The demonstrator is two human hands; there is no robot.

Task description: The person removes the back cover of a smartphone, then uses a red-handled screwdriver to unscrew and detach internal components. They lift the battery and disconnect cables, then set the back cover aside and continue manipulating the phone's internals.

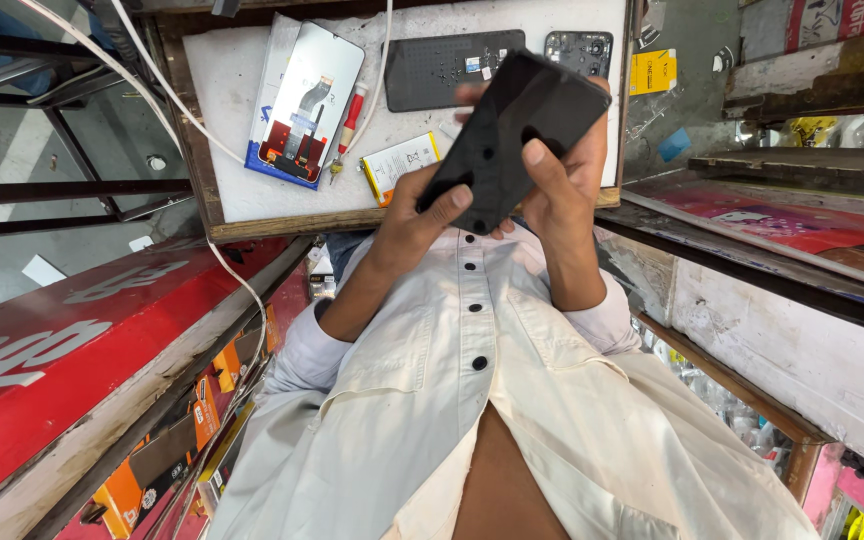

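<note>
Both hands are clamped on a black phone (512, 135), which is held tilted in the air above the near edge of the tabletop (242, 120), close to the person's chest. The left hand (422, 215) grips the lower end of the phone, its thumb lying across the dark back near the bottom corner. The right hand (567, 160) wraps the right side, its thumb pressed on the back of the phone and its fingers curled behind the upper edge. The two hands are close together, nearly touching under the phone.

On the white tabletop behind the phone lie several parts. A replacement screen (307, 100) with a flex cable rests on a blue-edged card at the left. Just beside it lies a red-handled screwdriver (347, 130), pointing toward the near edge. A flat battery (400, 165) sits near the left hand, partly at the wooden rim. A dark back cover (442, 65) lies farther back, with small screws scattered on it, and a frame piece with camera holes (580, 50) shows past the top of the phone. A white cable (152, 90) runs across the tabletop's left corner and hangs down over its edge.
</note>
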